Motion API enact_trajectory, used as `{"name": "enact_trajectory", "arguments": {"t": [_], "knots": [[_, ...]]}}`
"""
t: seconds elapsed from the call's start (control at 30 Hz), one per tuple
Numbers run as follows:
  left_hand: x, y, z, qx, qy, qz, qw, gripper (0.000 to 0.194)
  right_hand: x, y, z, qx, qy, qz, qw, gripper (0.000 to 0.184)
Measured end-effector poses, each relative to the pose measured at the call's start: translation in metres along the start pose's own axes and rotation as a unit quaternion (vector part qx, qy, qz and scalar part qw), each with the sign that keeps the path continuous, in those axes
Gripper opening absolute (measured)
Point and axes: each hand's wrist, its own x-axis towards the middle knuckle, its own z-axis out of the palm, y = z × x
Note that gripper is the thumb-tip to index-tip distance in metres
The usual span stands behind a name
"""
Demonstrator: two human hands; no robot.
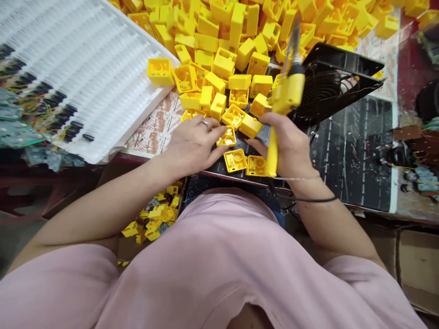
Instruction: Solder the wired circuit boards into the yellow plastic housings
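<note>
A white foam tray lies on the left of the bench; rows of slots run through it, and black connectors with coloured wires and pale boards lie at its left part. Under the near edge of the bench, a box holds a jumble of yellow pieces.

The open yellow shell sits near the bench's near edge, between the thumb and a finger of the left hand, which grasps it lightly. Just beside it, nearer that edge, two more open shells lie side by side. The right hand is closed around a yellow tool, its dark nozzle and blurred metal tip pointing toward the far edge.

Yellow housings heap across the far part of the bench, some open side up. Right of the tool stands a tilted black fan. Beyond it, toward the right edge, lies a dark printed sheet, with brown boards and wiring farther right.
</note>
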Motion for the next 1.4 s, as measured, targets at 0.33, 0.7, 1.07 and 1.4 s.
{"name": "enact_trajectory", "arguments": {"t": [0.33,0.7,1.07,1.4], "knots": [[0.011,0.018,-0.023,0.075,-0.126,-0.126,0.981,0.066,-0.009,0.024,-0.032,-0.024,-0.126,-0.064,0.99,0.03],[0.048,0.034,-0.023,0.098,-0.189,-0.182,0.96,0.044,0.009,0.002,-0.008,-0.038,-0.128,0.003,0.991,0.035],[0.003,-0.018,-0.027,0.06,-0.02,-0.211,0.975,0.047,0.012,0.008,-0.02,0.086,-0.036,-0.015,0.996,0.028],[-0.021,-0.017,-0.028,0.09,-0.117,-0.154,0.977,0.05,0.005,-0.005,-0.01,0.062,0.021,-0.043,0.997,0.032]]}}
